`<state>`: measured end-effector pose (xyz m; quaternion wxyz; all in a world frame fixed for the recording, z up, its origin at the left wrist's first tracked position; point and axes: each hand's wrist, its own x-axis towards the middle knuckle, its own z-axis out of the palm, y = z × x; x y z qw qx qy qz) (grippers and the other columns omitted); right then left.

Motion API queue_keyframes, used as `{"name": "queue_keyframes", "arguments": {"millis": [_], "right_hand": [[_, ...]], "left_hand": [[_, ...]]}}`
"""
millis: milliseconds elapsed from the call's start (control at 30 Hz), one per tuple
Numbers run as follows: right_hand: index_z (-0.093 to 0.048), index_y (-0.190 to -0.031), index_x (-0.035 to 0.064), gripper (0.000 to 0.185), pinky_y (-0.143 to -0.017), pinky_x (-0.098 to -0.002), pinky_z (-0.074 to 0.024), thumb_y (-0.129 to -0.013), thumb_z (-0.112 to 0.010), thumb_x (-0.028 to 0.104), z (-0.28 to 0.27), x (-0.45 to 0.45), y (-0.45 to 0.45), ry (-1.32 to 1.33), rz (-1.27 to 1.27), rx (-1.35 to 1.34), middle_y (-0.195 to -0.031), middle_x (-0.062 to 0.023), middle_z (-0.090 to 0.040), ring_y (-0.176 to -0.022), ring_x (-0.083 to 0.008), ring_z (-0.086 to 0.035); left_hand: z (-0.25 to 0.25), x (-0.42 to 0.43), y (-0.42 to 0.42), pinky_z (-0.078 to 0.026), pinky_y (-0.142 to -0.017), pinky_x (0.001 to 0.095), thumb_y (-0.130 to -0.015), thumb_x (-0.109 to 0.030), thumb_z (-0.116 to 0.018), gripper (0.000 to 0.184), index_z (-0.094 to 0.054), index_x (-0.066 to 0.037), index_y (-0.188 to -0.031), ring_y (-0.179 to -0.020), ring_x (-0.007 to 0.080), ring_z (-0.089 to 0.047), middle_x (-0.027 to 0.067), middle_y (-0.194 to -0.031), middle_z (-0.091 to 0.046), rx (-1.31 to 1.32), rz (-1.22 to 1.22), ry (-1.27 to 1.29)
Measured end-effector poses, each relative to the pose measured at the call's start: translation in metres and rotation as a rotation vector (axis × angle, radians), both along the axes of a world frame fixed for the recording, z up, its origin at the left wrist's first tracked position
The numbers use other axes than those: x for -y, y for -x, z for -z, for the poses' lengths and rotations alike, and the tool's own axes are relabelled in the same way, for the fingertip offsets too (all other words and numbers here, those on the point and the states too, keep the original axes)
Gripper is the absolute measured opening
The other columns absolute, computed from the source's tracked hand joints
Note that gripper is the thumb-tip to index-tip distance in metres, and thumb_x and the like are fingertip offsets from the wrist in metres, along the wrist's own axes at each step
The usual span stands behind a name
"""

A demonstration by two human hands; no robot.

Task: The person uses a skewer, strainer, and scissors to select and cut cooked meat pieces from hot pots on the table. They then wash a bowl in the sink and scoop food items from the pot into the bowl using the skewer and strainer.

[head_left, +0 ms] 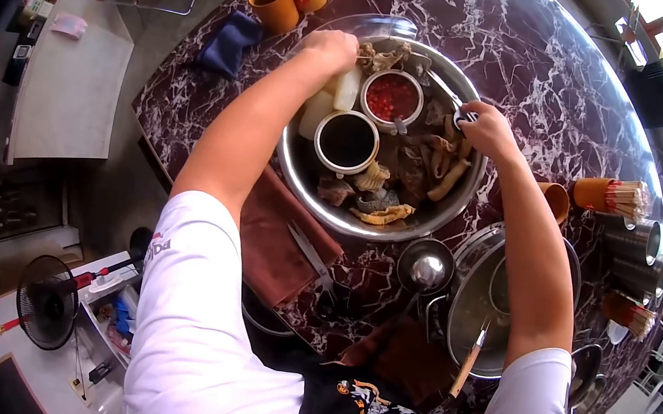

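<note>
A wide metal bowl (278, 149) holds pieces of meat (417, 169), pale chunks (346, 91), a cup of dark sauce (347, 140) and a cup of red sauce (393, 98). My right hand (489, 132) is closed around the handles of metal scissors (447, 93) at the bowl's right rim, their blades reaching inward over the bowl. At the upper left rim, my left hand (335, 50) has its fingers pressed together beside a brown piece of meat (381, 57); a thin stick seems to lie between them, but what it grips is mostly hidden.
Below right are a ladle (428, 267) and a pot (466, 315) with a wooden-handled tool (466, 367) across its rim. Brown cloth (278, 242) with a knife (309, 251) lies below left. Two cups (274, 5), blue cloth (230, 44) and skewer holders (610, 197) surround the bowl.
</note>
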<state>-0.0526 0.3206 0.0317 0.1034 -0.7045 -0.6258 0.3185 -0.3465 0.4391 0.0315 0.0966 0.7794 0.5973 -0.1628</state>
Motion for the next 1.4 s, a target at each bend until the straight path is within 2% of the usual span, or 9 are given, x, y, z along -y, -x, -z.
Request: {"name": "queue_keyframes", "arguments": {"millis": [267,333,433,667,733,867,1067,1133,1400], "right_hand": [[-0.064,-0.117,0.0092,0.037,-0.086,-0.0363,-0.0498,-0.08,-0.064,0.018,-0.012,-0.002,-0.017,-0.001,-0.058,-0.002,-0.107,-0.018,-0.067,-0.097,-0.027,-0.064],[-0.063,-0.117,0.0137,0.038,-0.086,-0.0369,-0.0496,-0.08,-0.064,0.018,-0.083,0.016,-0.002,0.12,-0.043,0.154,-0.107,-0.0148,-0.066,-0.1,-0.026,-0.063],[-0.062,-0.12,0.0177,0.042,-0.086,-0.0375,-0.0497,-0.078,-0.065,0.02,-0.067,0.028,0.008,-0.256,-0.248,0.316,-0.106,-0.0127,-0.064,-0.102,-0.0264,-0.062],[-0.062,-0.123,0.0182,0.047,-0.088,-0.0389,-0.0492,-0.076,-0.068,0.021,0.005,-0.023,0.01,-0.246,-0.276,0.26,-0.105,-0.0161,-0.065,-0.101,-0.0304,-0.063],[-0.063,-0.123,0.0185,0.045,-0.089,-0.0391,-0.0494,-0.078,-0.068,0.022,-0.003,-0.03,0.02,-0.013,-0.172,0.153,-0.103,-0.0184,-0.067,-0.098,-0.0303,-0.065],[-0.064,-0.123,0.0183,0.043,-0.087,-0.0369,-0.051,-0.079,-0.066,0.018,0.002,-0.042,0.011,-0.034,-0.239,0.149,-0.098,-0.0177,-0.069,-0.092,-0.0291,-0.067],[-0.065,-0.121,0.0161,0.042,-0.073,-0.0341,-0.0557,-0.079,-0.06,0.01,0.011,-0.063,0.003,0.057,-0.255,0.074,-0.095,-0.0172,-0.069,-0.079,-0.0245,-0.069],[-0.067,-0.118,0.0146,0.042,-0.088,-0.036,-0.0492,-0.076,-0.063,0.009,0.007,-0.064,0.004,0.076,-0.254,0.077,-0.109,-0.0177,-0.067,-0.099,-0.0287,-0.064],[-0.067,-0.117,0.013,0.045,-0.089,-0.0371,-0.0506,-0.074,-0.056,0.007,-0.002,-0.068,0.016,0.046,-0.333,0.2,-0.108,-0.0164,-0.068,-0.101,-0.0293,-0.065]], "left_hand": [[0.007,0.012,0.009,-0.048,-0.094,0.0411,-0.087,-0.02,-0.047,0.032,-0.067,-0.024,-0.112,-0.111,0.0281,-0.061,0.01,-0.121,-0.064,0.101,-0.061,-0.045],[-0.011,0.021,0.008,-0.048,-0.094,0.0401,-0.091,-0.019,-0.043,0.034,-0.065,-0.016,-0.117,-0.115,0.0267,-0.059,0.0098,-0.124,-0.062,0.086,-0.035,0.039],[0.002,0.021,0.008,-0.048,-0.094,0.0401,-0.09,-0.017,-0.043,0.034,-0.065,-0.016,-0.117,-0.115,0.0269,-0.059,0.0101,-0.124,-0.063,0.095,-0.033,0.021],[0.003,0.019,0.016,-0.048,-0.093,0.0393,-0.088,-0.016,-0.047,0.033,-0.065,-0.012,-0.115,-0.112,0.028,-0.061,0.012,-0.121,-0.064,0.047,-0.052,0.04],[0.002,0.024,0.018,-0.049,-0.093,0.0397,-0.087,-0.016,-0.048,0.032,-0.065,-0.01,-0.114,-0.111,0.0283,-0.062,0.0126,-0.119,-0.064,0.084,-0.051,0.014],[-0.021,0.036,0.018,-0.05,-0.09,0.0405,-0.086,-0.019,-0.049,0.032,-0.068,-0.021,-0.112,-0.107,0.0279,-0.062,0.0097,-0.115,-0.066,0.046,-0.067,-0.073],[-0.029,0.044,0.017,-0.051,-0.089,0.0407,-0.087,-0.017,-0.048,0.031,-0.067,-0.016,-0.111,-0.106,0.0292,-0.064,0.0113,-0.113,-0.067,0.088,-0.102,-0.091],[-0.019,0.043,0.014,-0.051,-0.089,0.0405,-0.088,-0.016,-0.048,0.031,-0.067,-0.011,-0.111,-0.107,0.0294,-0.064,0.0132,-0.114,-0.067,0.05,-0.077,-0.045],[0.011,0.044,0.006,-0.049,-0.091,0.0418,-0.086,-0.017,-0.048,0.029,-0.066,-0.019,-0.108,-0.11,0.0304,-0.062,0.0117,-0.118,-0.065,0.059,-0.149,-0.018]]}}
